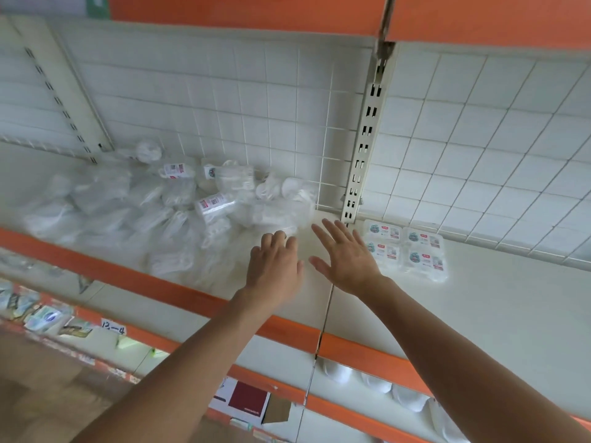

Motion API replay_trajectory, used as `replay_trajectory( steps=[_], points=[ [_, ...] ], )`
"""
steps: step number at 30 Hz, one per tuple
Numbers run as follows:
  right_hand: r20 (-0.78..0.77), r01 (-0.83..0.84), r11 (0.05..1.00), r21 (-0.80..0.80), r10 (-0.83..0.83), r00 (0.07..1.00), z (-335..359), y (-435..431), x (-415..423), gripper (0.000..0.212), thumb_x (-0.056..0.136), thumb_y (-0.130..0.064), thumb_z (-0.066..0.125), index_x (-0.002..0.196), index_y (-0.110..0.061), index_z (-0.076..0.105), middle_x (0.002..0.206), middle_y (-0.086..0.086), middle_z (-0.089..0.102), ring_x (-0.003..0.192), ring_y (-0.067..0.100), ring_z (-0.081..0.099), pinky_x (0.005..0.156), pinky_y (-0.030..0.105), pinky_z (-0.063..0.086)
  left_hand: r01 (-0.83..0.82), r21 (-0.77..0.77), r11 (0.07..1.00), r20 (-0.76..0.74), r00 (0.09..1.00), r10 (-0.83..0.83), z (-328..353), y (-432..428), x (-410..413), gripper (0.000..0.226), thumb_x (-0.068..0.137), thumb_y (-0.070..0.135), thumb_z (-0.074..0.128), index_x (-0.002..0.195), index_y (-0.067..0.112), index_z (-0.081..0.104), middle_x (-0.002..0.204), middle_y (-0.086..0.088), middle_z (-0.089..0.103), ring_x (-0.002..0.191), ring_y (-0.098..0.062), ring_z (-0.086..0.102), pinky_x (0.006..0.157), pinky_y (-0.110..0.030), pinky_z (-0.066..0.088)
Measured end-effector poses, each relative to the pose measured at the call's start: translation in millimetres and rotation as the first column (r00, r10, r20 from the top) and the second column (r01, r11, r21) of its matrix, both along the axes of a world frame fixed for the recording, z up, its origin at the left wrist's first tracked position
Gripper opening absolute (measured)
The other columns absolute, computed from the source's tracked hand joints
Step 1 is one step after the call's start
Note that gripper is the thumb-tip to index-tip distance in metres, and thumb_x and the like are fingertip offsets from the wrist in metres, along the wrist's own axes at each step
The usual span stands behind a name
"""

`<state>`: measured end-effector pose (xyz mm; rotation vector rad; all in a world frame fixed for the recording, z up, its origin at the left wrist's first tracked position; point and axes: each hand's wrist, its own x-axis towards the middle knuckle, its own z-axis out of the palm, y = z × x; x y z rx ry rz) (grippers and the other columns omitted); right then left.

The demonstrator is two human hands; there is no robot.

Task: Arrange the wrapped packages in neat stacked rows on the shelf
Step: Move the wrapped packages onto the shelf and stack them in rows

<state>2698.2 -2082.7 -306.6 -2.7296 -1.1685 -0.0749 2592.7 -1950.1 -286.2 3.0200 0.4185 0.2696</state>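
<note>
A loose heap of clear-wrapped white packages [179,206] lies on the left half of the white shelf [499,302]. Right of the upright post, several flat labelled packages [406,247] lie side by side in two short rows. My left hand [275,263] reaches over the shelf toward the heap's right edge, fingers loosely curled, holding nothing. My right hand [345,254] hovers beside it with fingers spread, just left of the flat packages, also holding nothing.
An orange strip [287,327] edges the shelf front. A wire grid back wall [479,139] and a slotted upright post [364,145] stand behind. An orange shelf hangs above. Lower shelves hold white items [374,382] and a box [246,401].
</note>
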Motion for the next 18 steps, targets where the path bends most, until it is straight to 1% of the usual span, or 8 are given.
replay_trajectory(
  steps=[4,6,8,11,13,14,16,18],
  points=[
    [-0.020,-0.068,0.997,0.035,0.069,0.997,0,28,-1,0.065,0.099,-0.049,0.038,0.154,-0.029,0.009,0.162,-0.003,0.006,0.149,0.020,0.002,0.121,0.044,0.008,0.006,-0.062,0.998,-0.093,0.996,-0.012,-6,19,-10,0.043,0.098,0.040,0.041,0.129,0.015,0.053,0.137,-0.005,0.045,0.126,-0.025,0.037,0.099,-0.039,0.040],
    [-0.025,-0.088,0.995,0.053,0.089,0.996,1,39,0,0.065,0.099,-0.046,0.039,0.154,-0.030,0.009,0.162,-0.003,0.007,0.149,0.020,0.004,0.121,0.043,0.010,0.016,-0.154,0.988,-0.092,0.995,-0.030,-9,25,-14,0.044,0.097,0.039,0.045,0.133,0.015,0.052,0.137,-0.004,0.046,0.128,-0.024,0.038,0.100,-0.039,0.042],
    [-0.034,-0.100,0.992,0.081,0.103,0.994,4,49,1,0.065,0.099,-0.042,0.043,0.154,-0.029,0.011,0.161,-0.002,0.011,0.149,0.020,0.008,0.120,0.043,0.013,0.025,-0.230,0.973,-0.058,0.998,-0.039,-9,29,-16,0.042,0.096,0.036,0.048,0.131,0.015,0.054,0.134,-0.003,0.048,0.129,-0.022,0.038,0.101,-0.039,0.043],
    [-0.011,-0.098,0.983,0.156,0.101,0.995,9,60,1,0.057,0.097,-0.033,0.049,0.149,-0.023,0.028,0.155,0.001,0.029,0.144,0.021,0.025,0.116,0.043,0.024,0.020,-0.277,0.961,0.019,1.000,-0.015,-7,34,-16,0.037,0.096,0.033,0.049,0.128,0.015,0.057,0.129,-0.003,0.050,0.124,-0.021,0.043,0.096,-0.035,0.045],
    [0.038,-0.085,0.976,0.202,0.079,0.996,11,66,1,0.049,0.095,-0.030,0.052,0.141,-0.019,0.041,0.146,0.001,0.041,0.134,0.023,0.039,0.108,0.041,0.033,0.016,-0.271,0.963,0.066,0.998,0.002,-3,37,-13,0.037,0.096,0.032,0.049,0.128,0.016,0.056,0.126,-0.004,0.051,0.120,-0.022,0.044,0.091,-0.033,0.046],
    [0.043,-0.075,0.971,0.228,0.067,0.997,12,68,1,0.047,0.094,-0.029,0.054,0.138,-0.018,0.043,0.143,0.001,0.043,0.129,0.025,0.045,0.103,0.041,0.037,0.017,-0.271,0.963,0.077,0.997,0.005,-2,39,-11,0.037,0.096,0.033,0.049,0.128,0.016,0.056,0.124,-0.004,0.051,0.119,-0.022,0.044,0.090,-0.032,0.045],
    [0.013,-0.066,0.964,0.259,0.065,0.998,15,74,3,0.050,0.094,-0.029,0.055,0.140,-0.019,0.041,0.146,0.003,0.040,0.128,0.028,0.046,0.100,0.043,0.041,0.028,-0.277,0.961,0.051,0.999,-0.014,-1,39,-9,0.038,0.094,0.036,0.052,0.126,0.016,0.057,0.125,-0.004,0.051,0.121,-0.022,0.043,0.092,-0.033,0.046],
    [-0.020,-0.090,0.973,0.213,0.096,0.995,17,79,8,0.055,0.096,-0.034,0.053,0.147,-0.024,0.034,0.155,0.005,0.027,0.137,0.028,0.036,0.104,0.044,0.039,0.039,-0.276,0.960,-0.023,0.999,-0.047,-2,38,-8,0.041,0.092,0.040,0.054,0.124,0.015,0.058,0.129,-0.004,0.049,0.124,-0.023,0.041,0.093,-0.035,0.045]
  ],
)
